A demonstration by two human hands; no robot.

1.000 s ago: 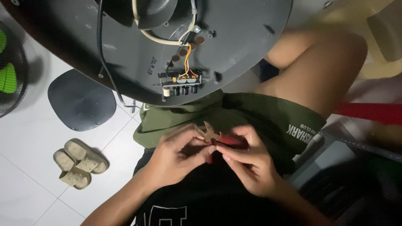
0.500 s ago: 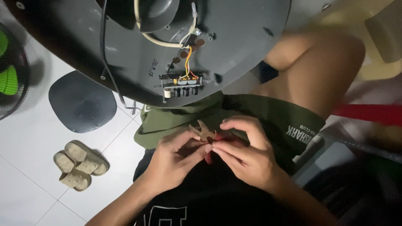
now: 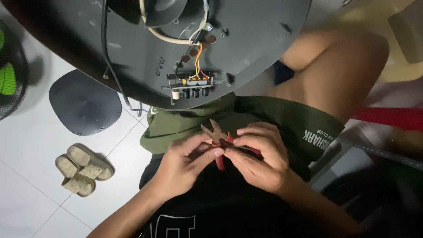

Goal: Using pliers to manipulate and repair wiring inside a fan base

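Observation:
Both hands meet over my lap on a pair of small cutting pliers (image 3: 217, 132) with rusty jaws and red handles. My right hand (image 3: 257, 161) wraps the red handles, fingers curled over the top. My left hand (image 3: 185, 163) pinches the tool at its joint with thumb and fingers. The jaws point up toward the underside of a large round dark fan base (image 3: 185, 48) that rests tilted over my knees. On that base sits a small switch board (image 3: 190, 86) with coloured wires and a white cable.
I sit in green shorts (image 3: 264, 119) and a black shirt. On the white tiled floor to the left lie a pair of beige slippers (image 3: 81, 169), a dark oval cover plate (image 3: 83, 103) and a fan grille with green blades (image 3: 9, 75). A red object (image 3: 387, 118) lies right.
My right hand has shifted from beside the pliers to over the handles, and both hands have moved up a little. The jaws now stand more upright.

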